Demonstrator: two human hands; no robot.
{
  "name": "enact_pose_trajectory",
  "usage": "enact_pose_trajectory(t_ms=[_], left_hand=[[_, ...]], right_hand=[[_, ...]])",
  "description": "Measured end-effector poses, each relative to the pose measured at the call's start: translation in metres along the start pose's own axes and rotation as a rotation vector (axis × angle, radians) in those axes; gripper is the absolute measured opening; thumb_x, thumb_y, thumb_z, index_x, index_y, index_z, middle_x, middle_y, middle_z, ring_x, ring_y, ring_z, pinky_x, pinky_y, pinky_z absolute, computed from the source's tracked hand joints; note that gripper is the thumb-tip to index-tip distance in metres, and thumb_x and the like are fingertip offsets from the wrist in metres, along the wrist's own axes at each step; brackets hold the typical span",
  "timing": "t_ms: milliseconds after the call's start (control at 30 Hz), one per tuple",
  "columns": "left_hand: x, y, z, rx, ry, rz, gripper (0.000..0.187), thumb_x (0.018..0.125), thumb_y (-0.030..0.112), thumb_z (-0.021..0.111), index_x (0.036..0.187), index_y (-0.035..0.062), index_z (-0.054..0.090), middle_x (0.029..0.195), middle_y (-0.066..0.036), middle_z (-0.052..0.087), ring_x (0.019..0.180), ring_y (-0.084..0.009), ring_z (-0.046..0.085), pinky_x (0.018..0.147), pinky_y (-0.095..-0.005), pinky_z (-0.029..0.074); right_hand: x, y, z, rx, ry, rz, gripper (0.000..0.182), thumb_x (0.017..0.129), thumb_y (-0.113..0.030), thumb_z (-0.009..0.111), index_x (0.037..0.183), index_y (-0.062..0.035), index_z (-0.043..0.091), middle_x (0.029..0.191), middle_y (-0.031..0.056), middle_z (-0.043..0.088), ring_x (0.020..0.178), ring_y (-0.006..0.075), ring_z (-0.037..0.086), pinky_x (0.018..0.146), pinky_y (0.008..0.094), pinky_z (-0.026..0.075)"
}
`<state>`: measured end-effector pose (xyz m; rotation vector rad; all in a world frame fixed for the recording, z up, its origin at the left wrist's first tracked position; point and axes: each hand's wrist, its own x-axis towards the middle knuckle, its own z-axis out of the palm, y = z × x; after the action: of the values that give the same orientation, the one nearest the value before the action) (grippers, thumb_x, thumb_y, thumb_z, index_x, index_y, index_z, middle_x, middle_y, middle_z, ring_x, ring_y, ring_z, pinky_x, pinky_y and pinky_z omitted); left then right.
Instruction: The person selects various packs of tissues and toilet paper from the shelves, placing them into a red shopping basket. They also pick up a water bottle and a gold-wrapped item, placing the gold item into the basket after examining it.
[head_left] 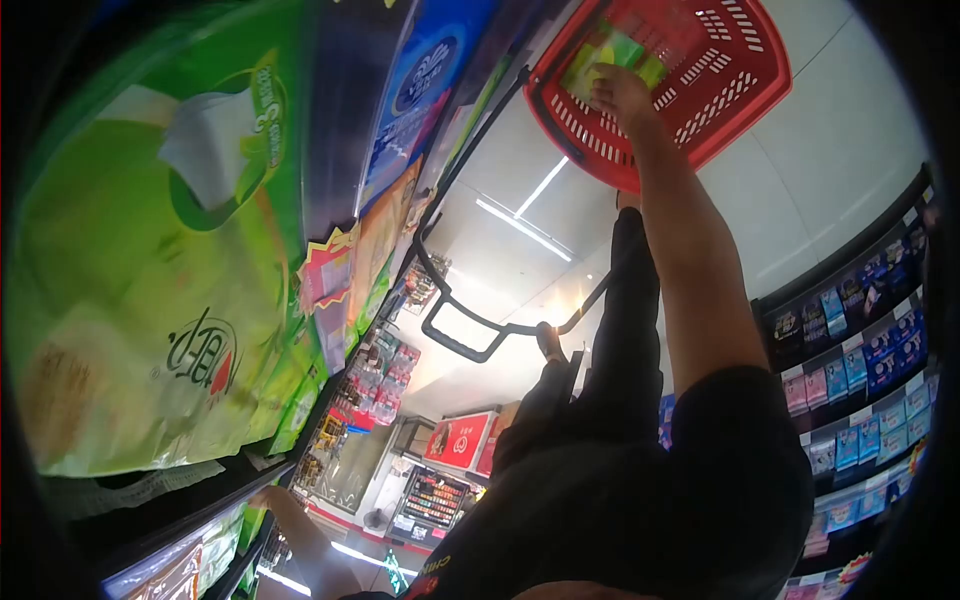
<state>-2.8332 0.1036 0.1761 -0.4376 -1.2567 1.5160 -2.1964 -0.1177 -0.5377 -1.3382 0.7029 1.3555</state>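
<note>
Over the red basket [715, 155], my right hand [620, 92] reaches in from the right side of the view. Its fingers are apart and bent, at a green and yellow package [600, 62] inside the basket; the image there is soft, and no firm grasp shows. My left hand [268, 497] is low on the left, at the edge of the shelf, beside a green package. Its fingers are mostly hidden. Large green tissue packs [130, 330] fill the shelf above that hand.
The basket's black handle [480, 340] hangs between shelf and legs. A blue pack [425, 80] stands along the left shelf. Racks of small boxes [860, 440] curve along the right. Bottled goods [385, 385] and a red box [460, 440] are farther off. Pale floor tiles [820, 170] reflect ceiling lights.
</note>
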Motion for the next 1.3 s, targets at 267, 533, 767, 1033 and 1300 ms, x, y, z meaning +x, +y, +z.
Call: enact_pose_trajectory(t_ms=[267, 533, 767, 1033, 1300], left_hand=[[0.005, 0.007, 0.007, -0.068, -0.086, 0.001, 0.059, 0.089, 0.052, 0.055, 0.132, 0.0119, 0.055, 0.139, -0.007, 0.054, 0.125, -0.0235, 0.052, 0.107, -0.0486, 0.030], [0.018, 0.016, 0.013, -0.162, -0.123, 0.039, 0.064, 0.089, 0.050, 0.055, 0.138, 0.0090, 0.050, 0.144, -0.009, 0.049, 0.130, -0.0250, 0.048, 0.110, -0.0504, 0.029], [0.006, 0.026, 0.005, -0.481, 0.075, 0.061, 0.050, 0.091, 0.037, 0.058, 0.131, 0.0060, 0.053, 0.131, -0.012, 0.057, 0.119, -0.0266, 0.055, 0.104, -0.0401, 0.037], [-0.015, 0.041, -0.022, -0.573, -0.105, 0.253, 0.055, 0.097, 0.039, 0.041, 0.139, 0.0037, 0.049, 0.148, -0.021, 0.040, 0.136, -0.0423, 0.035, 0.112, -0.0586, 0.020], [-0.064, 0.016, -0.043, -2.750, 0.645, -0.256, 0.032, 0.095, 0.022, 0.047, 0.079, -0.0007, 0.061, 0.072, -0.019, 0.060, 0.069, -0.0337, 0.057, 0.063, -0.0434, 0.042]], right_hand=[[-0.012, -0.011, 0.012, 0.013, -0.059, -0.016, 0.023, 0.091, -0.031, 0.058, 0.104, -0.0124, 0.061, 0.079, 0.0009, 0.061, 0.065, 0.0133, 0.059, 0.062, 0.0262, 0.049], [-0.002, 0.037, -0.019, 0.000, 0.031, -0.064, 0.018, 0.088, -0.028, 0.063, 0.089, -0.0100, 0.059, 0.069, -0.0013, 0.053, 0.057, 0.0112, 0.054, 0.055, 0.0255, 0.048], [-0.136, 0.076, -0.067, 0.118, -0.041, -0.134, 0.023, 0.087, -0.027, 0.062, 0.072, -0.0160, 0.049, 0.061, -0.0055, 0.040, 0.049, 0.0090, 0.038, 0.049, 0.0245, 0.031], [-0.351, 0.038, 0.008, 0.001, -0.188, -0.235, 0.024, 0.091, -0.014, 0.060, 0.069, -0.0113, 0.049, 0.067, -0.0018, 0.043, 0.060, 0.0109, 0.042, 0.065, 0.0285, 0.044], [-0.532, 0.095, 0.060, -0.341, -0.709, -0.653, 0.026, 0.096, -0.027, 0.056, 0.089, -0.0023, 0.060, 0.087, 0.0077, 0.059, 0.089, 0.0211, 0.060, 0.093, 0.0410, 0.046]])
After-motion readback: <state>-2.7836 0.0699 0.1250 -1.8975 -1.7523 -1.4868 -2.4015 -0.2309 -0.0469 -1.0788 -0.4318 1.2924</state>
